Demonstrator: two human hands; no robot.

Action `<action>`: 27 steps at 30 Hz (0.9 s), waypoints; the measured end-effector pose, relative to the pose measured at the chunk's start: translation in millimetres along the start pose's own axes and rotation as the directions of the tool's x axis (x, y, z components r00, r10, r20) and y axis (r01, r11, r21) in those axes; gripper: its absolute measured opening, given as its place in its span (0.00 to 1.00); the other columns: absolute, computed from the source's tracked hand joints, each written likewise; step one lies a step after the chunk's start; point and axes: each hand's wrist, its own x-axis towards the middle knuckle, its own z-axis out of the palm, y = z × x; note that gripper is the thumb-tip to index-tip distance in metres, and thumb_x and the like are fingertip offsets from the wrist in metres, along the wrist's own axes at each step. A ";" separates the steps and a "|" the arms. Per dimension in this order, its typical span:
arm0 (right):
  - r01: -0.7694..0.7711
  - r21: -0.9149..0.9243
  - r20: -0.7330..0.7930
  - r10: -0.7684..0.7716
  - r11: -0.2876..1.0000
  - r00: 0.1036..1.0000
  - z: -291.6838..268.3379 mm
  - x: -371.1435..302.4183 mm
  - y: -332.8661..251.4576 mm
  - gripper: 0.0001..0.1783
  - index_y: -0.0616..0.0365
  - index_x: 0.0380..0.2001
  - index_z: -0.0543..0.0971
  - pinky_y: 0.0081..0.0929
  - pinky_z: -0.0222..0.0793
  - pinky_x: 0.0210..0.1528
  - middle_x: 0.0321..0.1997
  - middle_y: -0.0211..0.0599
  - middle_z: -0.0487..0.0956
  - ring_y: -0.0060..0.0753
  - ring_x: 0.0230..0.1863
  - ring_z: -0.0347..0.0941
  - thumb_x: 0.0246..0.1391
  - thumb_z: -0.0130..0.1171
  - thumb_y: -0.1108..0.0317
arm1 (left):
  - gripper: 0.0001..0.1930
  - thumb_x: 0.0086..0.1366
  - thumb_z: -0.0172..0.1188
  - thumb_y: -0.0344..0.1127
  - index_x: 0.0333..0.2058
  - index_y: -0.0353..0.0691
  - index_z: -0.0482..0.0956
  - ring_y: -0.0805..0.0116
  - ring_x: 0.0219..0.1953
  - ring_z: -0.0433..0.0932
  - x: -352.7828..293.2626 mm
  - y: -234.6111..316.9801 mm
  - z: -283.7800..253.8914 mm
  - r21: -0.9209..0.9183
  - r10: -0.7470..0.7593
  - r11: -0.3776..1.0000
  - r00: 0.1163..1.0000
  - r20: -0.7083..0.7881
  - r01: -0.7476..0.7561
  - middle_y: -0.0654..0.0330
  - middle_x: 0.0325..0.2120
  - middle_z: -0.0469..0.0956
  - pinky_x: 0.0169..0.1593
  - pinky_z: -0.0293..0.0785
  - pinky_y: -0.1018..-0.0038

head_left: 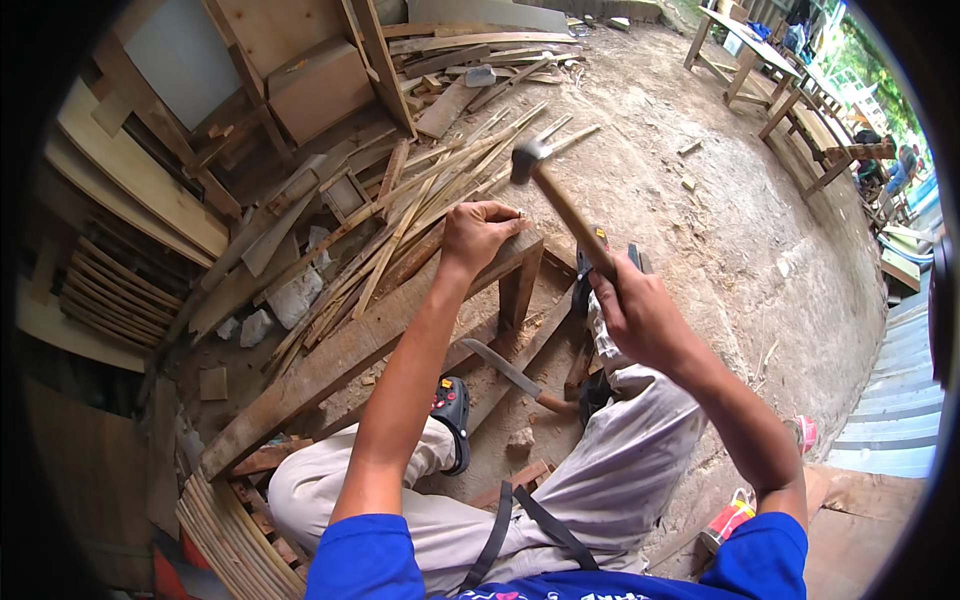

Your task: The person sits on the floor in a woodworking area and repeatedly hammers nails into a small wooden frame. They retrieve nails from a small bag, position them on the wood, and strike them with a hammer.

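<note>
My right hand is closed round the wooden handle of a hammer. The hammer's metal head is raised to the upper left, above the end of a wooden bench. At that end, my left hand is closed in a pinch, with a small dark nail showing at the fingertips. The hammer head and the nail are apart. Below the bench top, between my feet, lies a long curved knife with a wooden handle.
Long thin wood strips are heaped beyond the bench. Plywood panels and a wooden cabinet frame stand at left. Work tables stand at far right, with a person near them. A red can is by my right leg.
</note>
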 end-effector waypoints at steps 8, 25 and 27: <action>0.115 -0.021 -0.156 -0.117 0.993 0.981 -13.7 -6.5 -9.1 0.15 0.68 0.42 0.71 0.51 0.70 0.37 0.28 0.63 0.79 0.67 0.34 0.78 0.69 0.49 0.63 | 0.58 0.42 0.79 0.62 0.65 0.30 0.64 0.51 0.64 0.70 -0.1 15.4 -11.9 0.418 0.033 0.898 0.967 0.253 -0.140 0.43 0.62 0.69 0.68 0.66 0.62; 0.112 0.034 -0.154 -0.105 0.993 0.982 -11.6 -11.0 -12.3 0.13 0.64 0.43 0.72 0.43 0.68 0.27 0.23 0.47 0.78 0.48 0.22 0.76 0.70 0.48 0.62 | 0.44 0.45 0.76 0.62 0.53 0.36 0.73 0.47 0.52 0.80 -9.6 25.7 10.5 0.717 -0.295 0.690 0.943 0.152 0.101 0.45 0.48 0.81 0.56 0.76 0.55; 0.196 0.163 -0.302 -0.140 0.967 0.943 -10.0 -12.5 -20.3 0.12 0.63 0.42 0.71 0.41 0.67 0.26 0.22 0.47 0.78 0.46 0.22 0.76 0.70 0.48 0.63 | 0.44 0.45 0.76 0.62 0.53 0.36 0.73 0.47 0.52 0.80 -9.4 26.8 10.5 0.709 -0.296 0.698 0.942 0.157 0.101 0.45 0.48 0.81 0.57 0.76 0.55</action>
